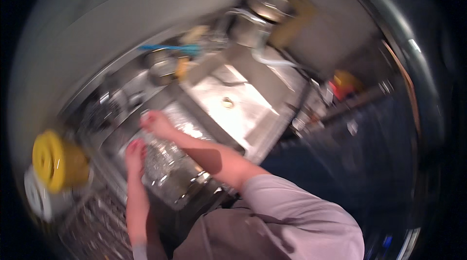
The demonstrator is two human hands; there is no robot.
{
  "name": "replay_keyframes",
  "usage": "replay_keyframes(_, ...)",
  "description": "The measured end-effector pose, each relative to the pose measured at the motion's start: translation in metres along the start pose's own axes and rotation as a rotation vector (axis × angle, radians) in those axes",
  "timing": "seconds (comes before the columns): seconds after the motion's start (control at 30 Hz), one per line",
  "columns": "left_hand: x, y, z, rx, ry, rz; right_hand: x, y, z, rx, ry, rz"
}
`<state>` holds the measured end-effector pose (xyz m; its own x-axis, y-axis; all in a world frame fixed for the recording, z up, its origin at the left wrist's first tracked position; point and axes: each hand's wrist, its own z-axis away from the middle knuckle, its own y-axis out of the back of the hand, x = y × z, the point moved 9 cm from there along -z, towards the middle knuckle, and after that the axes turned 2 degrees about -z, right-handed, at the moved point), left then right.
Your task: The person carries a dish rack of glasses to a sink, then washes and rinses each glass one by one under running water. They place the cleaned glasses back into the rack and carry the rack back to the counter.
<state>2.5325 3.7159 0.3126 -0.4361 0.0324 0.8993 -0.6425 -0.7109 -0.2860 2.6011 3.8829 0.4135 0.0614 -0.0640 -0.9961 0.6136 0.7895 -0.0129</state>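
Both my hands reach over the left basin of a steel sink [175, 99], which holds water with a glinting, rippled surface. My left hand [135, 152] is at the basin's left side, its fingers curled. Just above and to the right of it is my right hand [155, 123], near the basin's far left corner. The picture is blurred, and I cannot tell whether either hand holds something. To the right lies a second basin with a round drain [227, 103] in its bright floor.
Behind the sink stand a metal container [162, 65], a blue long-handled tool [168, 47] and metal pots [268, 4]. A pale curved spout or hose [273, 62] hangs over the right basin. At the left are a yellow container [60, 161] and a metal rack [96, 223].
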Motion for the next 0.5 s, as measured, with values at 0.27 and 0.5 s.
replay_keyframes(0.27, -0.007, -0.022, 0.006, -0.096, 0.069, -0.15, -0.067, 0.114, 0.082, 0.313, 0.117, 0.2)
replay_keyframes(0.5, -0.064, -0.002, 0.046, -0.386, 0.186, -1.709, -0.089, 0.275, 0.196, 0.55, 0.332, 0.377)
